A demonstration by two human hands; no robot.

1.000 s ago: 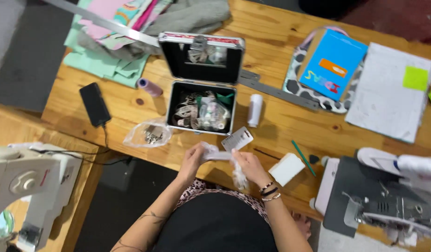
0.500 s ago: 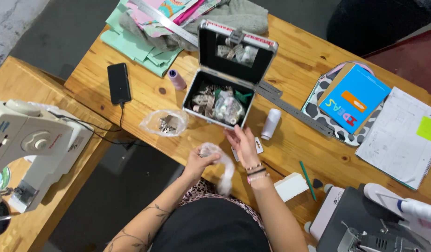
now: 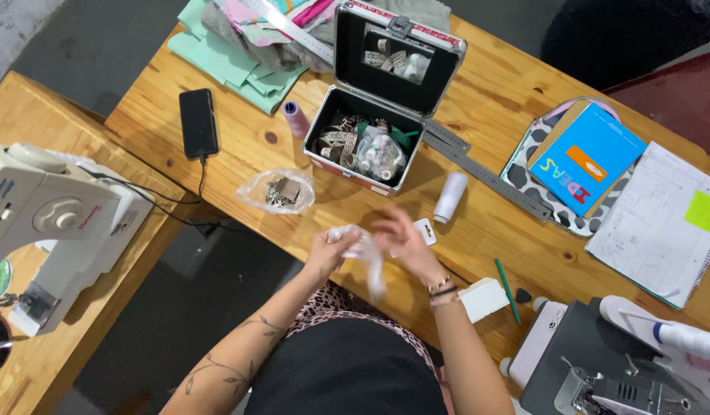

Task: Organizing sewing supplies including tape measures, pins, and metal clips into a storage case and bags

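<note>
We've got a crumpled clear plastic bag (image 3: 360,250) between both hands over the wooden bench (image 3: 516,253) edge; left hand (image 3: 328,252) pinches it closed, right hand (image 3: 399,240) blurred, fingers loosely curled against it

Head view — steeply down, mid-range

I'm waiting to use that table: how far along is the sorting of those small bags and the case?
Done: the case stands open and filled, and one clear bag of metal bits lies beside it. In hand: the left hand and right hand work a second clear bag. Left: that bag remains outside the case.
</note>
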